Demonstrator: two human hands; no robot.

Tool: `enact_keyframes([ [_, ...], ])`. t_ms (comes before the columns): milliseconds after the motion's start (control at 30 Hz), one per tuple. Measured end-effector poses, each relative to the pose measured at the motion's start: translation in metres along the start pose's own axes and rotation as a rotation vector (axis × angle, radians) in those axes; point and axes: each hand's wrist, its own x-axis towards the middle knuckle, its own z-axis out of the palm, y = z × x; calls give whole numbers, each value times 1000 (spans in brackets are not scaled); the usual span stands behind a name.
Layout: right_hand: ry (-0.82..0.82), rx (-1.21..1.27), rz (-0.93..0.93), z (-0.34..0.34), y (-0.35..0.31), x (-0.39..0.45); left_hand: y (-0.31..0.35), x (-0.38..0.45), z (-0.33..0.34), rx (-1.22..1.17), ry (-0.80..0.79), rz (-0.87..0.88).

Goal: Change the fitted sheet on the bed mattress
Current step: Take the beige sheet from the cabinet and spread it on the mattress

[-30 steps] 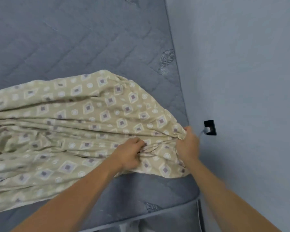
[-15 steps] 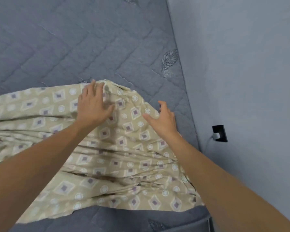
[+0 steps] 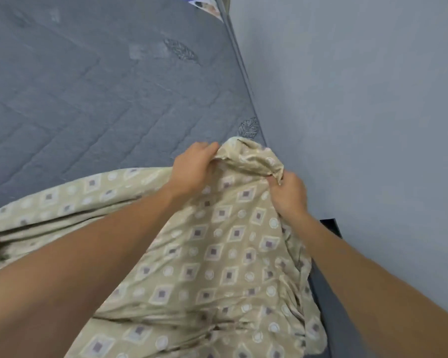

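Note:
A beige fitted sheet (image 3: 217, 254) with a diamond and circle print lies bunched over the near part of a bare grey quilted mattress (image 3: 88, 86). My left hand (image 3: 194, 169) grips a raised fold at the sheet's far edge. My right hand (image 3: 289, 193) pinches the same gathered edge a little to the right, close to the wall. The bunched edge between both hands is lifted off the mattress, near its right side.
A pale grey wall (image 3: 360, 125) runs along the right side of the mattress. A black wall socket (image 3: 331, 226) shows just behind my right forearm. Patterned fabric (image 3: 204, 3) peeks in at the top by the mattress's far end.
Half a second ago both hands lay flat and open on the sheet. Now they have moved forward toward the wall side, gripped the sheet's far edge and lifted it.

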Motion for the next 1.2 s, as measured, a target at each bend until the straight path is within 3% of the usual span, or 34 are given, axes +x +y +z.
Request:
enact_keyframes([
  [100, 218, -93, 59, -38, 16, 19, 44, 44, 2, -105, 41, 109],
  [167, 214, -171, 74, -44, 26, 21, 45, 49, 5, -50, -15, 77],
  [333, 9, -345, -83, -1, 22, -17, -32, -34, 8, 189, -197, -174],
  [500, -462, -369, -318, 96, -17, -95, -132, -181, -5, 237, -187, -448],
  [667, -615, -479, -539, 191, -79, -215, -197, -344, -33, 269, -270, -725],
  [833, -849, -420, -693, 259, -137, -325, -245, -483, -66, 268, -266, -917],
  [1000, -944, -480, -793, 300, -183, -396, -298, -583, -85, 251, -242, -945],
  [1200, -782, -499, -878, 351, -233, -433, -357, -645, -106, 286, -52, -845],
])
